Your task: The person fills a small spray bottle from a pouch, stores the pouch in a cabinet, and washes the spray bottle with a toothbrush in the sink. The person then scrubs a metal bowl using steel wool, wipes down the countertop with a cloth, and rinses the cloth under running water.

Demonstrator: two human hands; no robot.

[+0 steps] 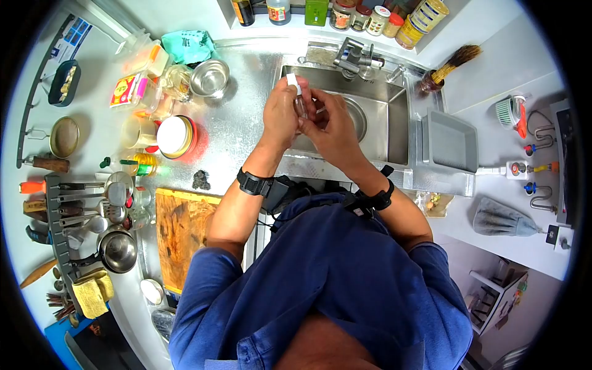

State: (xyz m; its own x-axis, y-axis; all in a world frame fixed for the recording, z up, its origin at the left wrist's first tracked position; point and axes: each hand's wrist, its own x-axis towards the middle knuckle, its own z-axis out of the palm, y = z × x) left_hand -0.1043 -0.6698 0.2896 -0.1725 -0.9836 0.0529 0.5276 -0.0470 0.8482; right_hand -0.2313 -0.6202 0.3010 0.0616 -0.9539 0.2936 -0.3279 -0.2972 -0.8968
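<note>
Above the left side of the steel sink (390, 132), my two hands meet around a small clear bottle (300, 106) with a white top. My left hand (282, 114) is closed round the bottle, its thumb near the white top. My right hand (331, 123) touches the bottle from the right with bent fingers, and its fingertips partly hide the bottle's lower part. The faucet (357, 58) stands behind the sink, beyond my hands.
On the left counter are a steel bowl (209, 78), stacked containers and a wooden cutting board (179, 231). A grey basin (452, 142) sits right of the sink. Jars line the back ledge (296, 36). Utensils and pans hang at the far left.
</note>
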